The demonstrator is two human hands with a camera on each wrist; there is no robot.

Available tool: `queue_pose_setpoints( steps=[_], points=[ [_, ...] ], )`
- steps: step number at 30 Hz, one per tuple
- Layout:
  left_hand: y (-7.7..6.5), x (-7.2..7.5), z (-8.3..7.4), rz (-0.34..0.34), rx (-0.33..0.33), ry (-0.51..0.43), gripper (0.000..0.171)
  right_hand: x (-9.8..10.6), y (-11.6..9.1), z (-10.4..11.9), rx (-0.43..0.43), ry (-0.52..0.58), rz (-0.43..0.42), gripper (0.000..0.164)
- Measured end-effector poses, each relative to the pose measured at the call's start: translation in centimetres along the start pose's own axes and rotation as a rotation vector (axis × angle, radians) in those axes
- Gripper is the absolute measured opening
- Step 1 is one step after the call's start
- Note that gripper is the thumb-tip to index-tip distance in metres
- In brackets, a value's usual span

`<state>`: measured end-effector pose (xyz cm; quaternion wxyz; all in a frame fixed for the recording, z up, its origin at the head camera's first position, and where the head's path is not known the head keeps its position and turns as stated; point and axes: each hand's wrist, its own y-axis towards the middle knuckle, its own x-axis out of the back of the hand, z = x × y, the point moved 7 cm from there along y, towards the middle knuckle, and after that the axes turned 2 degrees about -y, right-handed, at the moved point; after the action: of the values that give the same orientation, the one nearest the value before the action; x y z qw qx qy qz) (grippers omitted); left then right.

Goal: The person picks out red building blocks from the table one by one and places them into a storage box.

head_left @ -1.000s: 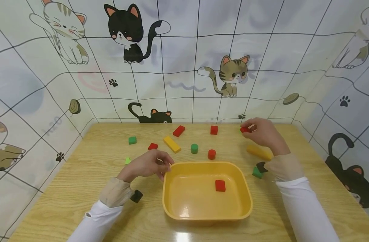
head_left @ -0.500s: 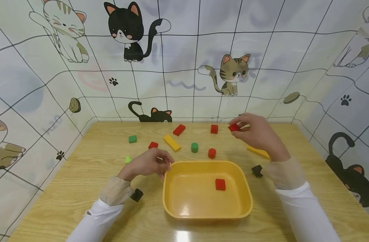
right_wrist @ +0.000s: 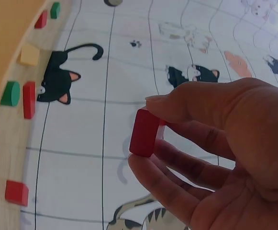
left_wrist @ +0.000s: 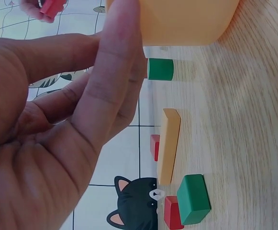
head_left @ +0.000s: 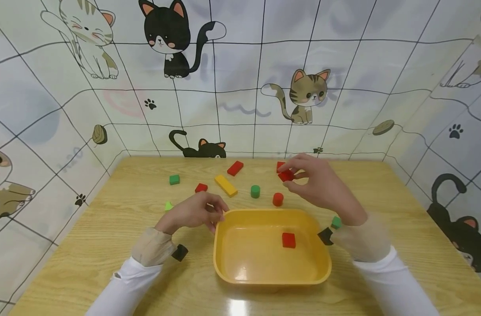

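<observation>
My right hand (head_left: 315, 184) is raised over the back of the table, pinching a red block (right_wrist: 146, 132) between thumb and fingertips. In the head view this block overlaps another red block (head_left: 280, 166) standing behind it. My left hand (head_left: 198, 210) grips the back left corner of a yellow plastic tray (head_left: 272, 281), thumb and fingers at its rim. One red block (head_left: 289, 240) lies inside the tray, right of its middle. Between the tray and the right hand stand a red cylinder (head_left: 278, 199) and a green cylinder (head_left: 255, 192).
Behind the tray lie a yellow bar (head_left: 226, 185), red blocks (head_left: 235, 168) and a green block (head_left: 174, 179). A light green piece (head_left: 168, 206) shows beside the left wrist, another green block (head_left: 336, 222) by the right wrist. A cat-patterned sheet (head_left: 240, 101) encloses the table.
My right hand has lifted the red block from the back right and carried it left, toward the middle. The left hand stays at the tray's corner.
</observation>
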<state>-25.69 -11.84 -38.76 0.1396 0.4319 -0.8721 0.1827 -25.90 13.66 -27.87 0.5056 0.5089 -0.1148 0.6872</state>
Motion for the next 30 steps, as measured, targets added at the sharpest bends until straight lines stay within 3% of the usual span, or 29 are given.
queue_pose_setpoints(
  steps=[6, 14, 21, 30],
  points=[
    [0.0, 0.0, 0.1, 0.001, 0.002, -0.001, 0.018, -1.5, 0.1, 2.4, 0.135, 0.030, -0.007, 0.025],
    [0.0, 0.0, -0.1, 0.005, -0.001, -0.009, 0.018, -4.0, 0.2, 4.0, 0.171, 0.073, 0.041, 0.024],
    [0.1, 0.1, 0.1, 0.008, 0.006, 0.006, 0.020, -6.0, 0.1, 5.7, 0.297, 0.083, 0.078, 0.025],
    [0.2, 0.2, 0.4, 0.010, 0.005, 0.000, 0.020, -8.5, -0.1, 6.2, 0.343, 0.087, 0.185, 0.025]
  ],
)
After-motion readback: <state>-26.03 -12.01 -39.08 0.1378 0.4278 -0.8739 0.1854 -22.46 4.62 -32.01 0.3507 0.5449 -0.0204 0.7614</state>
